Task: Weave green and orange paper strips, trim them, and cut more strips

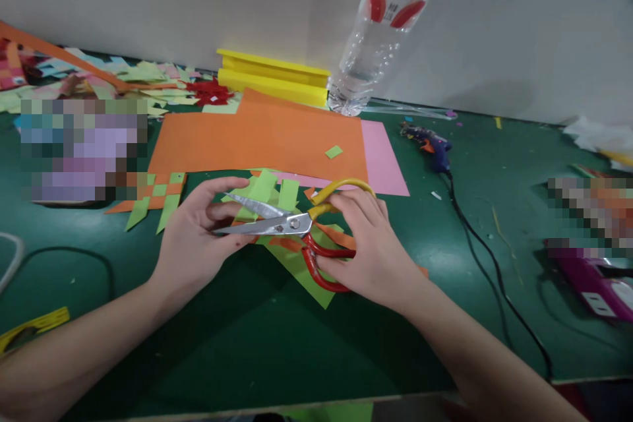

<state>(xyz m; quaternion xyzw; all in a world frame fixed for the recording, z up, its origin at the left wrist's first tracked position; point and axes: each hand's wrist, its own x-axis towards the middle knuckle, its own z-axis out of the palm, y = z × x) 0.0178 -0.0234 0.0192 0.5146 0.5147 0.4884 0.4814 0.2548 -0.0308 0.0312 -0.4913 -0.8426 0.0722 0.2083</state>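
My right hand (370, 244) is closed on scissors (297, 224) with one yellow and one red handle loop. Their blades stand apart and point left, passing in front of my left fingers. My left hand (195, 227) is closed on a piece of green and orange paper strips (264, 190). The blades and fingers hide part of this piece. Under the scissors lies a light green sheet (306, 277). A woven green and orange paper piece (159, 191) rests on the table left of my left hand.
Beyond my hands lie an orange sheet (277, 138) and a pink sheet (383, 158). A water bottle (380, 33) stands near the wall, beside a folded yellow piece (271, 82). A corded glue gun (432, 148) lies right; paper scraps (148, 79) pile up back left.
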